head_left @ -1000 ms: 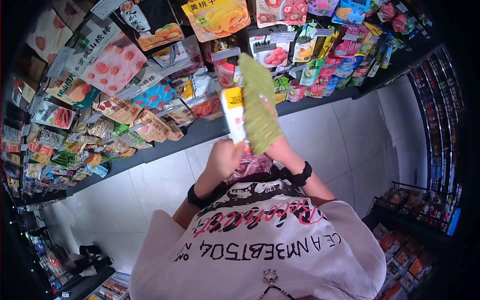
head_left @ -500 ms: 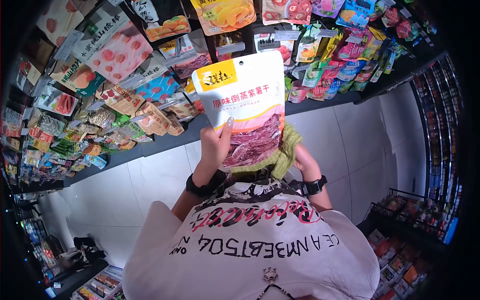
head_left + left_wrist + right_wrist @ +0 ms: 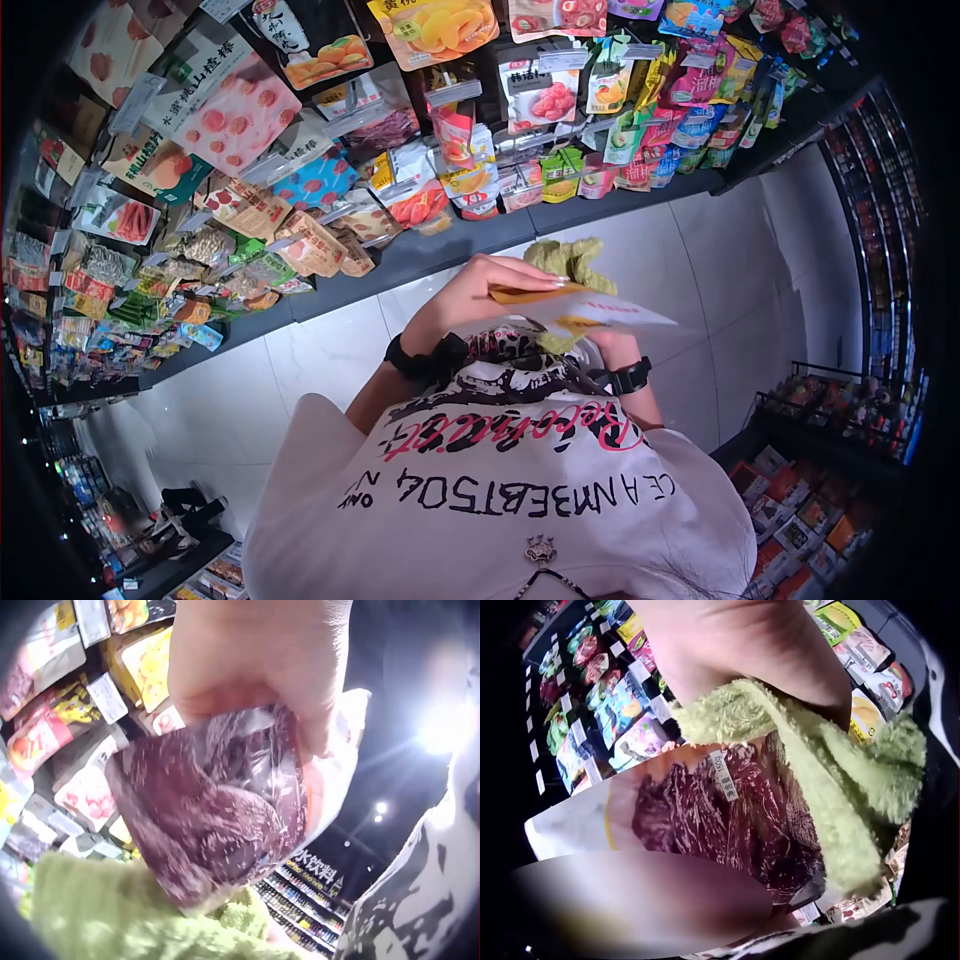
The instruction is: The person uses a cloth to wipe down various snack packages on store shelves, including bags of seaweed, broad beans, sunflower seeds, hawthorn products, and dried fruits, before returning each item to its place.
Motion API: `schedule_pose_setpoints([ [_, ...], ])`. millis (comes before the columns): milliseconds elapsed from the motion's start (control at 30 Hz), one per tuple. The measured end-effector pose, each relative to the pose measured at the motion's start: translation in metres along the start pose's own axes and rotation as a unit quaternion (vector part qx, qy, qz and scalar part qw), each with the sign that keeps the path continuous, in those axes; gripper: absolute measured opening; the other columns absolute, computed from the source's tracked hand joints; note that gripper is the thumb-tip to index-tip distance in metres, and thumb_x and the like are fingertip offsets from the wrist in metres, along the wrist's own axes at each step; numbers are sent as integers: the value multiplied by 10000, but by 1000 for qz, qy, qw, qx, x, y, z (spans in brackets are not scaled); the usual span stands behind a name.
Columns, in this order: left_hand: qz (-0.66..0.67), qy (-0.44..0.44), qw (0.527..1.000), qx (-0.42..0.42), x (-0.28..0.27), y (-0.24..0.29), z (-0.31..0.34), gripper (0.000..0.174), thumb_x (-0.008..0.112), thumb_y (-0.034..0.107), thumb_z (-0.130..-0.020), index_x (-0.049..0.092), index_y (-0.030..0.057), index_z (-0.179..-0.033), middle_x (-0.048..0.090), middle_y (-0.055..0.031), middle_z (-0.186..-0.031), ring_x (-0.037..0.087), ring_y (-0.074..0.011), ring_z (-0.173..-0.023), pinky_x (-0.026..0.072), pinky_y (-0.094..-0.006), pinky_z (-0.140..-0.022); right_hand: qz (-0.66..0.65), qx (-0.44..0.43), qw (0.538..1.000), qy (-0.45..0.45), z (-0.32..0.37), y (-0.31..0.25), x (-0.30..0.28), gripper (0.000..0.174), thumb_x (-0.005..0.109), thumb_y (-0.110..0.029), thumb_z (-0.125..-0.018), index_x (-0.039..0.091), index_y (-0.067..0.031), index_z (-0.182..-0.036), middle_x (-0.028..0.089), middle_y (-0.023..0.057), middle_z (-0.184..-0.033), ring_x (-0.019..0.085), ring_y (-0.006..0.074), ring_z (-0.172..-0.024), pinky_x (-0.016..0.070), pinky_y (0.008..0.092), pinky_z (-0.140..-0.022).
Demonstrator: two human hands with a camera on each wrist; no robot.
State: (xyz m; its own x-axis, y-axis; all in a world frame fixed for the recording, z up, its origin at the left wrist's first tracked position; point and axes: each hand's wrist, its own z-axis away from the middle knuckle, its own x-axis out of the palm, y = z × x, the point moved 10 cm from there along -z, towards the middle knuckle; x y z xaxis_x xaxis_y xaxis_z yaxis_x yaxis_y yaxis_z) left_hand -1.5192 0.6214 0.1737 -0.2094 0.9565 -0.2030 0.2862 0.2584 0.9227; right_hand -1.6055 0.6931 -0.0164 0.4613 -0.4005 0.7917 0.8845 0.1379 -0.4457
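A white and yellow bag of dried purple sweet potato [image 3: 610, 312] is tilted nearly edge-on in front of the chest. My left hand [image 3: 490, 290] grips it, fingers over its upper edge. The left wrist view shows purple strips through the clear part of the bag [image 3: 210, 802], below the left hand [image 3: 259, 667]. My right hand [image 3: 615, 348], partly hidden by the bag, holds a fluffy green cloth [image 3: 565, 262]. In the right wrist view the cloth [image 3: 825, 787] bunches under the right hand [image 3: 750, 652] and overlaps the bag's printed front [image 3: 712, 810].
A dark shelf rack [image 3: 450, 245] of hanging snack bags runs along the front, with a peach bag [image 3: 435, 30] near the top. Pale floor tiles [image 3: 650, 250] lie below. Another stand of packets [image 3: 800, 510] is at lower right.
The bag came up face-on from behind the cloth, then tipped nearly edge-on and lower, toward the right. The cloth went from spread tall to bunched behind the bag.
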Motion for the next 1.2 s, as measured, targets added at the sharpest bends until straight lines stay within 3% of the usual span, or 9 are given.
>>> schedule_pose_setpoints([
  [167,61,-50,997,-9,23,4,-2,495,551,15,-600,511,5,-1094,517,-142,-1106,496,-252,-1017,348,-310,-894,24,-15,1000,-6,25,-2,-17,422,381,-305,-864,369,-38,-1190,480,88,-1134,501,211,-986,401,345,-862],
  [233,174,-51,979,-95,34,-5,2,479,565,231,-662,524,3,-1082,498,-171,-1126,461,-278,-1070,333,-317,-912,33,-18,999,-8,32,2,-18,423,381,-307,-863,368,-38,-1190,478,88,-1135,499,212,-988,400,346,-863],
  [300,167,-92,977,-91,40,-7,5,509,556,249,-687,482,3,-1128,456,-162,-1179,434,-263,-1099,326,-319,-922,42,-24,999,-13,29,-2,-19,425,381,-308,-863,367,-38,-1191,477,88,-1137,497,214,-990,398,346,-865],
  [500,-16,-170,983,-63,59,5,20,591,638,30,-617,448,87,-1174,453,-89,-1192,441,-236,-1086,362,-312,-905,76,-28,996,-39,11,0,-4,430,382,-313,-861,364,-40,-1192,473,89,-1141,492,217,-996,393,348,-870],
  [633,-85,-90,987,-106,42,-9,23,500,649,48,-624,526,135,-1101,542,-60,-1077,528,-220,-965,414,-302,-838,105,-27,993,-57,4,-10,-3,433,382,-317,-861,363,-41,-1193,470,89,-1144,489,220,-1000,389,349,-874],
  [800,-240,12,951,-194,10,-24,29,313,567,331,-731,598,155,-987,600,-56,-886,571,-236,-770,452,-303,-677,139,-22,987,-80,3,4,12,436,383,-321,-859,360,-42,-1194,467,89,-1148,484,223,-1005,385,351,-878],
  [1000,-374,58,897,-229,-15,-26,45,351,455,427,-789,633,126,-823,553,-81,-607,555,-245,-582,434,-352,-538,199,-33,975,-98,-15,5,39,441,384,-326,-858,357,-43,-1196,463,89,-1153,479,226,-1011,379,353,-884],
  [1100,-359,160,885,-252,-42,-31,61,363,496,393,-777,601,63,-668,520,-102,-531,530,-257,-501,409,-345,-472,243,-28,960,-136,-25,9,60,443,384,-328,-858,356,-44,-1196,461,90,-1155,477,228,-1014,377,353,-886],
  [1200,-359,263,871,-208,-62,-20,74,252,593,303,-708,618,55,-754,526,-119,-544,512,-269,-484,399,-338,-457,263,-8,950,-170,-48,11,77,446,385,-330,-857,355,-44,-1197,459,90,-1157,474,230,-1017,374,354,-889],
])
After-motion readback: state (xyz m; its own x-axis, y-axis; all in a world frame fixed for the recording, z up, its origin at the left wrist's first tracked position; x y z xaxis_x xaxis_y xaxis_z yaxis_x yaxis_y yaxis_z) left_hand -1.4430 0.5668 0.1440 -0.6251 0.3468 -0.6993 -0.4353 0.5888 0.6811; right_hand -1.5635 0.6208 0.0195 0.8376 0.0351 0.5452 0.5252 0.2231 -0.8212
